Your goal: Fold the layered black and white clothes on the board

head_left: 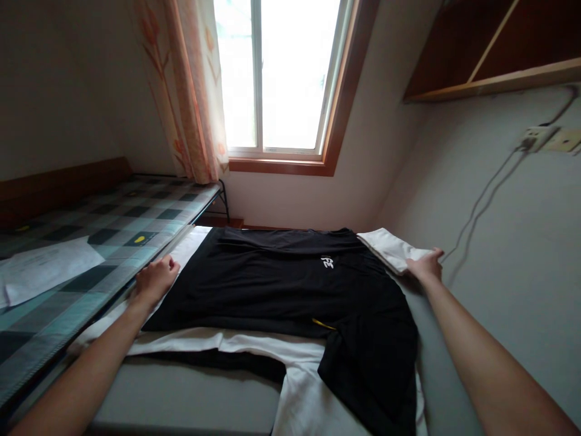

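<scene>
A black T-shirt with small white lettering lies spread on a pale surface, its near sleeve folded over. Under it, a white garment shows along the near side, at the upper left and at the far right. My right hand grips a white sleeve at its outer end, beside the wall. On the left, my left hand has its fingers curled beside the hem of the black shirt, at the white cloth; what it holds, if anything, is hidden.
A bed with a checked mattress stands on the left with white papers on it. Beyond are a curtain and a window. A wooden shelf and a socket with a hanging cable are on the right wall.
</scene>
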A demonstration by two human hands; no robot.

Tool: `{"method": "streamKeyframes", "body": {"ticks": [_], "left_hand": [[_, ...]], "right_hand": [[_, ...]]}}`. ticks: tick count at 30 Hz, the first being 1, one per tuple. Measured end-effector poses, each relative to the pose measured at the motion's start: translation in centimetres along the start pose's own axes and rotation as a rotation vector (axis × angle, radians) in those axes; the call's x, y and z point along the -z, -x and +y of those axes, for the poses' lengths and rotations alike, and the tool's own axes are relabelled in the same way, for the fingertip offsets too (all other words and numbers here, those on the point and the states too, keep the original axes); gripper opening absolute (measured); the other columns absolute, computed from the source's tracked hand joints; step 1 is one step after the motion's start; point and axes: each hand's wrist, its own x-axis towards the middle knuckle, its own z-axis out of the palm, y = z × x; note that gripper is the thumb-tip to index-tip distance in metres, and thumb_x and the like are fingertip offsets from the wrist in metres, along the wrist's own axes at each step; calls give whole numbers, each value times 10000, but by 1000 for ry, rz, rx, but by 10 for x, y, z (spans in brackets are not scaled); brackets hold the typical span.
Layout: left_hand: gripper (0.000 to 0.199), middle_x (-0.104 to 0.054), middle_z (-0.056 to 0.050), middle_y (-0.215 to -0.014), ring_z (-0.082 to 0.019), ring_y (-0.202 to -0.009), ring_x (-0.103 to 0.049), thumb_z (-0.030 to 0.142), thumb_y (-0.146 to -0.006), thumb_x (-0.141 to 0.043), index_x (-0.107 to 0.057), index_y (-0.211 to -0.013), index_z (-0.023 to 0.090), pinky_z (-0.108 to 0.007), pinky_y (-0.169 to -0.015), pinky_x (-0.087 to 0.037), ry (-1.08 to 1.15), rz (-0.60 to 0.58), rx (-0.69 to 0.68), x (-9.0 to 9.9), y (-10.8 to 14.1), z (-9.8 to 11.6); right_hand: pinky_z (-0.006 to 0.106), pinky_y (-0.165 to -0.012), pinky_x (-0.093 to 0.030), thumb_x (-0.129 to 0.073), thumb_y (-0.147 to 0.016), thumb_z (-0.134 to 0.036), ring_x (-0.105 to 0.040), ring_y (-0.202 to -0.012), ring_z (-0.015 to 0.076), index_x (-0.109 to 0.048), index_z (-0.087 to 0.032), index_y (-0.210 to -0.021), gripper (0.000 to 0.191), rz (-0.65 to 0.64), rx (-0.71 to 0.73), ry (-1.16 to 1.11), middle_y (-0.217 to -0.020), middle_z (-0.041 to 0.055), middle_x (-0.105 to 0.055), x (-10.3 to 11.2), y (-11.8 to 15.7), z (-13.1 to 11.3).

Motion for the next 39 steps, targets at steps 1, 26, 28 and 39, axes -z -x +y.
{"method": "streamKeyframes", "body": {"ticks": [1,26,28,39], "left_hand": [[418,-715,-165,-1092,-324,-902,-678,403,-940,-350,-690,-1052,187,-358,-692,-465,-3,12,-8,0,1,1],[576,-644,-303,-1118,-398,-1050,-577,458,-926,-374,-721,-1059,18,-469,-845,-441,-239,31,-34,0,14,-4],[578,-648,-304,-1117,-399,-1059,-575,458,-925,-370,-723,-1044,16,-476,-864,-432,-242,39,-42,0,14,-3],[512,-699,-245,-1042,-364,-981,-673,408,-994,-282,-602,-1197,64,-413,-786,-494,-64,-18,-45,8,15,4]], "right_hand": [[455,-612,-413,-570,-767,-256,-642,-805,400,-451,-14,-1366,658,3,-93,-30,-973,340,-631,-1,2,4],[436,-885,-467,-429,-960,-391,-581,-1101,329,-671,-211,-1234,407,-233,319,358,-1208,141,-625,-16,99,-42],[446,-895,-460,-421,-963,-384,-569,-1112,330,-669,-217,-1240,408,-217,297,358,-1229,140,-613,-17,103,-44],[486,-931,-432,-385,-968,-459,-533,-1144,332,-648,-255,-1309,477,-179,289,277,-1299,142,-570,-27,108,-41]]}}
